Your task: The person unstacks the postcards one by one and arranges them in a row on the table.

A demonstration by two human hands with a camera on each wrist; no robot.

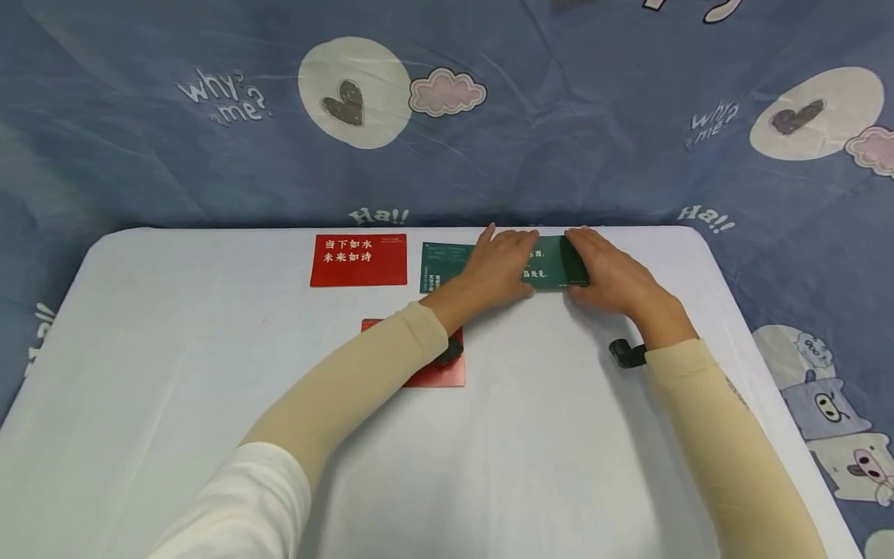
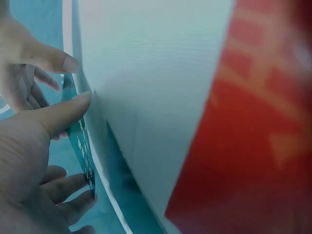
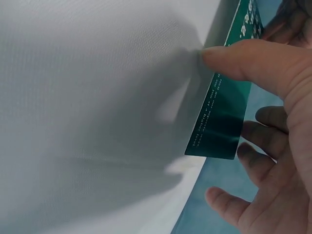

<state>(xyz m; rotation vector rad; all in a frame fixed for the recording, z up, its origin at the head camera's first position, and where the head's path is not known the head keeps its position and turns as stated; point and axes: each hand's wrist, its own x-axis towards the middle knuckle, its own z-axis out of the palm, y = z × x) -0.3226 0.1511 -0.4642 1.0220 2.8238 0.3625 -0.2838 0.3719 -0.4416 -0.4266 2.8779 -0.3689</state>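
While both arms [image 1: 349, 392] reach forward, the left hand [image 1: 497, 268] and right hand [image 1: 618, 276] pinch a green card [image 1: 555, 262] with thumbs and fingers, near the far edge of the white table [image 1: 545, 442].

At the frame's upper centre, a dark green rectangular card [image 1: 552, 265] carries white characters, a second green rectangular card [image 1: 447, 258] to its left bears paler print, and a red rectangular card [image 1: 359, 268] farther left shows white lettering. Behind the plain white tablecloth [image 1: 174, 388], a blue cloth backdrop [image 1: 559, 163] repeats cream ovals, dark grey hearts and pink clouds.
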